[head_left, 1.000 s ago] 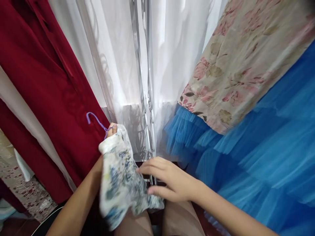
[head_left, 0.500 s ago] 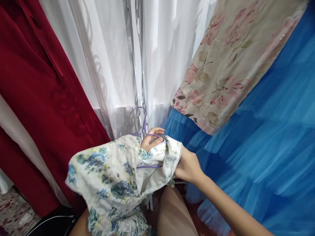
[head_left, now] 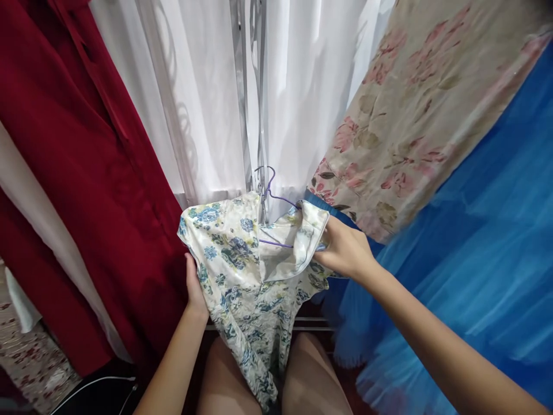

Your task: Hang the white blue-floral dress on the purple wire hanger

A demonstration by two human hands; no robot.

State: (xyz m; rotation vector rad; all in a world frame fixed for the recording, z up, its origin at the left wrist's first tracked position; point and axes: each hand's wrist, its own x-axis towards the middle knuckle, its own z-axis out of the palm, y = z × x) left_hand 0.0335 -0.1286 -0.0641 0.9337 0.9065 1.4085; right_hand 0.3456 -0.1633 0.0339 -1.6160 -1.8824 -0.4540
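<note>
A white dress (head_left: 242,259) with blue and yellow-green flowers hangs on a thin purple hanger (head_left: 271,187) in front of me, its neckline gaping wide. My right hand (head_left: 348,248) grips the dress at its right shoulder, where the fabric is folded over; the fingertips are partly hidden behind the cloth. At the left side edge of the dress, my left hand (head_left: 196,288) holds the cloth with the thumb in sight and the other fingers behind the fabric. The hanger's hook points up, and its lower bar shows inside the neck opening.
Dark red garments (head_left: 108,173) hang at the left and white drapes (head_left: 207,115) behind a metal rack post (head_left: 244,104). To the right are a beige floral garment (head_left: 380,127) and a blue tulle skirt (head_left: 453,259). A black item with white piping (head_left: 95,395) lies low at left.
My left hand has come out of the neck opening and moved to the dress's left side. The dress now hangs straighter and higher, its left shoulder spread; my right hand still grips the right shoulder.
</note>
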